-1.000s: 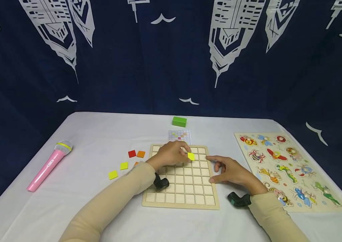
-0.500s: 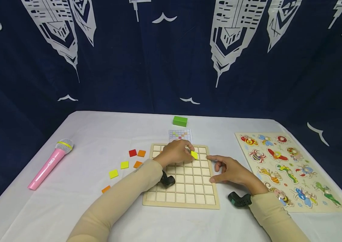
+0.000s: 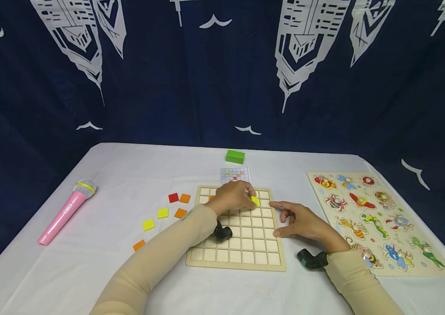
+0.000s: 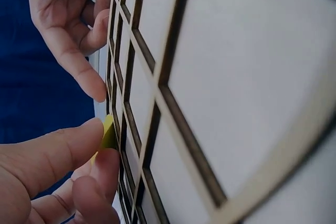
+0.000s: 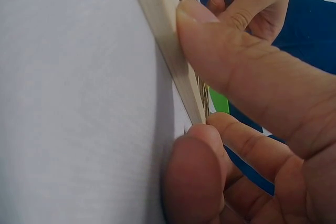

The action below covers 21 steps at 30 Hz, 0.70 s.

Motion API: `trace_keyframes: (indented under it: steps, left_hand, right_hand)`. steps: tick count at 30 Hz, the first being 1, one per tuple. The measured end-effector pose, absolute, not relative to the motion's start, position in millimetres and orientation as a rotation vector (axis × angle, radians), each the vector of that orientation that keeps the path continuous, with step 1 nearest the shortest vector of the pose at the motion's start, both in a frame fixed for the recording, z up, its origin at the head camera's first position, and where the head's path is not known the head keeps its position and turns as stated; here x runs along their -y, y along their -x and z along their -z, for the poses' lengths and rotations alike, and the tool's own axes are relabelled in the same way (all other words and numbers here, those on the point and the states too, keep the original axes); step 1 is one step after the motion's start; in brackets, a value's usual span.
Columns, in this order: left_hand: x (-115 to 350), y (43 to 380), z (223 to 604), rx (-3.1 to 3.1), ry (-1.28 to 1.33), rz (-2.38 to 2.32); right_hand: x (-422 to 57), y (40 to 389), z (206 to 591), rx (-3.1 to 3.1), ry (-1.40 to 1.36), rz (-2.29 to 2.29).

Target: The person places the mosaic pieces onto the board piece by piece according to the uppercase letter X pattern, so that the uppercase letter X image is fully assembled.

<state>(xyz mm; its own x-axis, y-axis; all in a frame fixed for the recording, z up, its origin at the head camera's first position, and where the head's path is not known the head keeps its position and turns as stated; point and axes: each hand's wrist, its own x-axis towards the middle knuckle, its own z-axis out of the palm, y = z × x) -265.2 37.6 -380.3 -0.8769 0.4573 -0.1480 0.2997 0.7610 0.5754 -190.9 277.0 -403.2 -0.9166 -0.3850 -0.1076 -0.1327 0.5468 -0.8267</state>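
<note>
My left hand pinches a yellow square tile between thumb and fingers. The tile is right at the grid, near the far right of a wooden grid board. In the left wrist view, the yellow tile stands tilted against the grid's ridges. My right hand touches the board's right edge with thumb and forefinger spread apart; its other fingers bend inward. In the right wrist view, the thumb rests on the board's edge. Part of an orange tile shows on the board beside my left wrist.
Left of the board lie a red tile, an orange tile and several more loose tiles. Behind it are a printed pattern card and a green block. A pink microphone lies left, an insect puzzle board right.
My left hand has moved a little right with the yellow tile and brought it down to the grid. An orange tile at the lower left has come into view. The right hand stays put.
</note>
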Motion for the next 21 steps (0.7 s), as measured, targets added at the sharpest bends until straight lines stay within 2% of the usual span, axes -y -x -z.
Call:
trace_keyframes:
  steps: [21]
  left_hand:
    - [-42.9,261.0,378.8,-2.708,-0.585,-0.628]
  right_hand:
    - [-278.4,192.0,405.3,-2.485,0.431,1.34]
